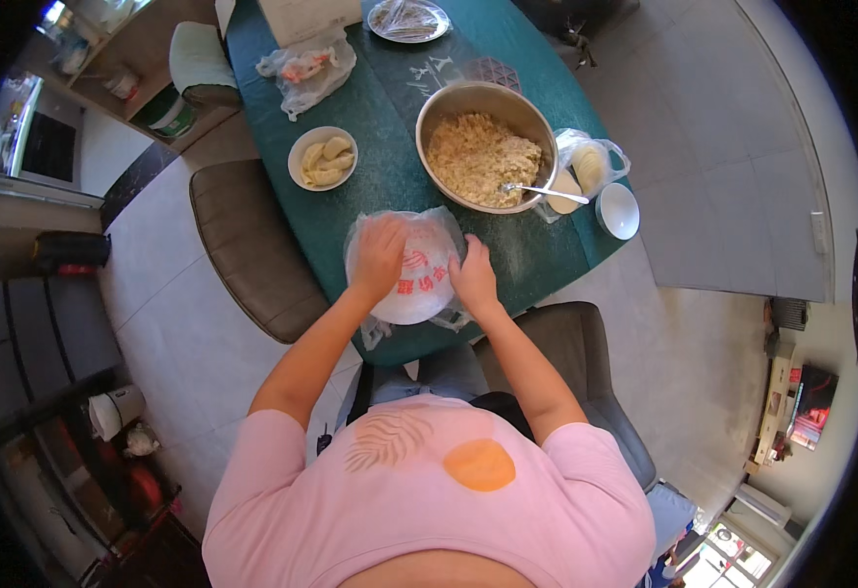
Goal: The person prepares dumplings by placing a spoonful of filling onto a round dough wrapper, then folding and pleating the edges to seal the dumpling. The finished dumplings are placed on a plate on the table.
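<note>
Near the close edge of the table, a round plate (411, 302) lies wrapped in a clear plastic bag (441, 223) with red print. My left hand (380, 257) rests on the left part of the covered plate, its fingers laid over the plastic and pointing away from me. At the plate's right rim, my right hand (475, 276) has its thumb and fingers on the bag's edge. The bag's loose folds spread beyond the rim. Beyond my hands stands a large metal bowl (427, 174) of pale minced filling (483, 155), with a spoon (547, 192) leaning in it.
A white bowl (294, 162) of dumplings sits at the left. Round wrappers (591, 169) lie partly bagged beside a small white bowl (617, 211) at the right edge. Farther off are a crumpled bag (311, 73), a box (302, 18) and a covered plate (409, 20). Chairs (252, 245) flank the table.
</note>
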